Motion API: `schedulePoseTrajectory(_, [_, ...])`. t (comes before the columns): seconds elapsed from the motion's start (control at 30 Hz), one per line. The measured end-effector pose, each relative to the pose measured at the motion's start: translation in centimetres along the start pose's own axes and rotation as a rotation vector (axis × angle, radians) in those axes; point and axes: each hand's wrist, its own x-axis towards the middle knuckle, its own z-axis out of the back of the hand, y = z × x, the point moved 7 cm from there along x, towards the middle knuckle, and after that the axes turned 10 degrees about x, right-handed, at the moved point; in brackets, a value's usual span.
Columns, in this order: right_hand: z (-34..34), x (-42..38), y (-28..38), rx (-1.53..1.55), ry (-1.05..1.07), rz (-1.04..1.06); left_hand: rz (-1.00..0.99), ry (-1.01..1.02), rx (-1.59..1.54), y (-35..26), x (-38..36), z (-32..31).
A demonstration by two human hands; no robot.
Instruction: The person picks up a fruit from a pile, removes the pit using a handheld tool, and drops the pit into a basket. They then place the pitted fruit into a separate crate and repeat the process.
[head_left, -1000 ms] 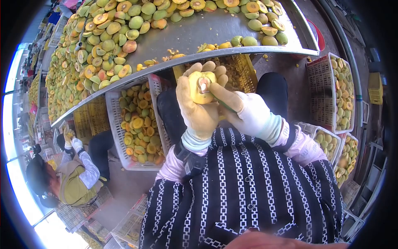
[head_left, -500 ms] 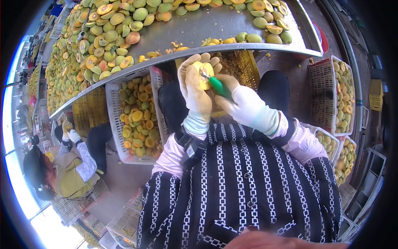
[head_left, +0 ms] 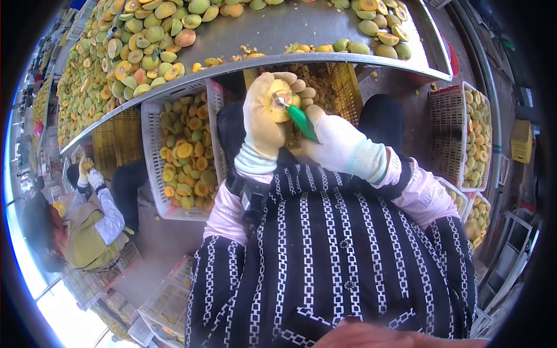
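Observation:
My left hand (head_left: 259, 119), in a white and tan work glove, is closed around a halved yellow peach (head_left: 279, 114) with its cut face turned up. In my gloved right hand (head_left: 339, 139) is a pitting tool with a green handle (head_left: 302, 123). Its small metal tip touches the reddish centre of the peach half. Both hands are above my lap, just in front of the metal table's near edge. Beneath them, a yellow crate (head_left: 346, 93) holds brownish fruit scraps, partly hidden by the hands.
Halved peaches (head_left: 154, 35) are piled on the metal table (head_left: 261, 29). A white crate (head_left: 152, 168) of peach halves stands left of my legs; another loaded crate (head_left: 449, 124) is at right. A co-worker (head_left: 93, 232) sits at left, gloved hands together.
The tool's tip has shifted within the peach half, and its centre now looks redder. Both hands have moved slightly left and down; the whole view has shifted a little.

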Motion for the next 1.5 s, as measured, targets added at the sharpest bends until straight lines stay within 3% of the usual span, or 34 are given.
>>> schedulePoseTrajectory(0.1, [0.3,0.3,0.5,0.013,-0.023,0.049,0.019,0.01,0.078,-0.1,-0.1,0.3])
schedulePoseTrajectory(0.17, [-0.7,-0.2,0.1,0.567,0.255,-0.311,-0.061,-0.088,0.254,-0.6,-0.5,0.1])
schedulePoseTrajectory(0.27, [-1.0,-0.2,0.1,0.789,0.347,-0.281,-0.295,-0.092,0.377,-2.0,-0.9,-0.3])
schedulePoseTrajectory(0.37, [-1.3,-0.2,0.2,0.905,0.414,-0.287,-0.323,0.02,0.274,-1.9,-1.1,-0.2])
schedulePoseTrajectory(0.47, [-1.2,0.2,-0.2,0.899,0.381,-0.294,-0.343,-0.013,0.36,-1.8,-0.6,-0.3])
schedulePoseTrajectory(0.67, [-0.6,0.5,-0.6,0.658,0.342,-0.304,-0.046,0.046,0.443,-0.8,0.4,1.3])
schedulePoseTrajectory(0.93, [-1.4,0.1,-1.9,0.674,0.395,-0.371,0.099,0.182,0.536,0.6,0.7,1.9])
schedulePoseTrajectory(1.1, [-1.4,0.1,-2.1,0.835,0.385,-0.409,-0.07,0.027,0.58,-0.1,0.5,1.5])
schedulePoseTrajectory(1.17, [-1.9,0.0,-2.2,0.976,0.496,-0.393,-0.11,0.023,0.586,0.1,0.3,1.6])
schedulePoseTrajectory(1.27, [-1.8,-0.2,-2.0,1.043,0.507,-0.39,-0.206,0.031,0.475,0.1,0.0,1.2])
schedulePoseTrajectory(1.33, [-1.9,-0.3,-1.8,1.077,0.489,-0.4,-0.297,-0.086,0.377,-0.1,-0.3,1.1])
schedulePoseTrajectory(1.4, [-2.3,-0.2,-1.3,1.252,0.456,-0.418,-0.316,-0.149,0.362,0.3,-0.2,1.1])
schedulePoseTrajectory(1.5, [-3.7,0.0,-1.8,1.258,0.425,-0.386,-0.293,-0.238,0.295,1.3,0.2,2.0])
